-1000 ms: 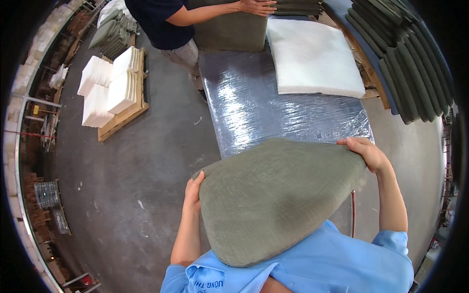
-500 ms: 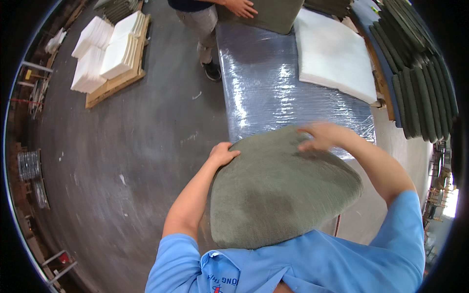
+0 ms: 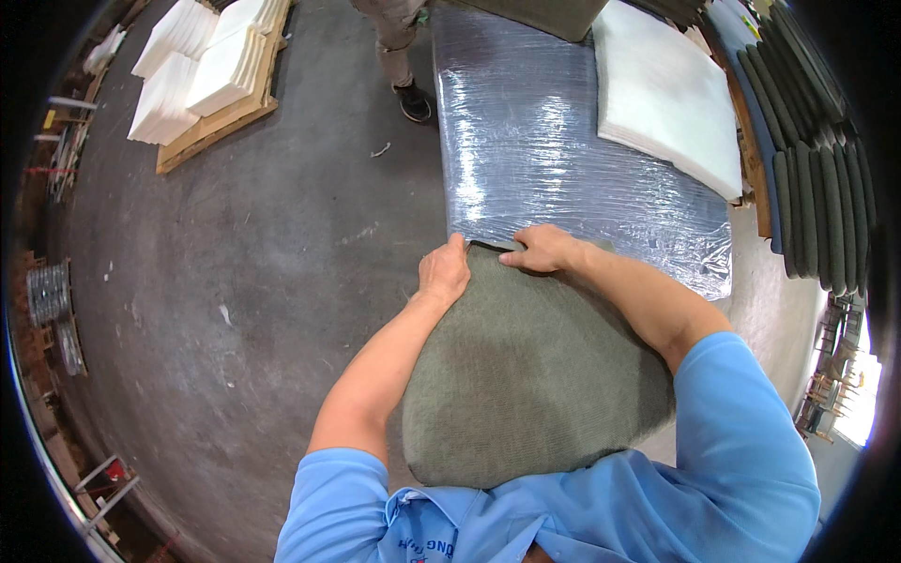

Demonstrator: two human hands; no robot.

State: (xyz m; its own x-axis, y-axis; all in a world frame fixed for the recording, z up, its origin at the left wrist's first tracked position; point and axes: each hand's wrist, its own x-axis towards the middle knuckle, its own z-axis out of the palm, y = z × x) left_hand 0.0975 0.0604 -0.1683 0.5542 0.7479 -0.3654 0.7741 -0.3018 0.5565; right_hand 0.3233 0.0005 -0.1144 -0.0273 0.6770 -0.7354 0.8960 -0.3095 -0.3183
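A grey-green fabric-covered cushion (image 3: pixel 544 375) rests against my body, its far edge at the plastic-wrapped table (image 3: pixel 526 141). At the far left corner of the cushion, my left hand (image 3: pixel 445 272) is closed, gripping the fabric edge. My right hand (image 3: pixel 542 250) pinches the far edge a little to the right, thumb on top and fingers folded over the rim. The undersides of both grips are hidden. A darker patch shows on the cushion's upper face.
White padding sheets (image 3: pixel 666 103) lie on the table's right side. Another green cushion (image 3: pixel 549 11) is at its far end, near a person's leg (image 3: pixel 396 42). Green cushions (image 3: pixel 826 216) are stacked at the right. A pallet (image 3: pixel 221 122) of white foam stands far left.
My right hand has moved left along the far edge, toward my left hand, and now grips it. My left hand has shifted up to the corner. The other person's hand has left view.
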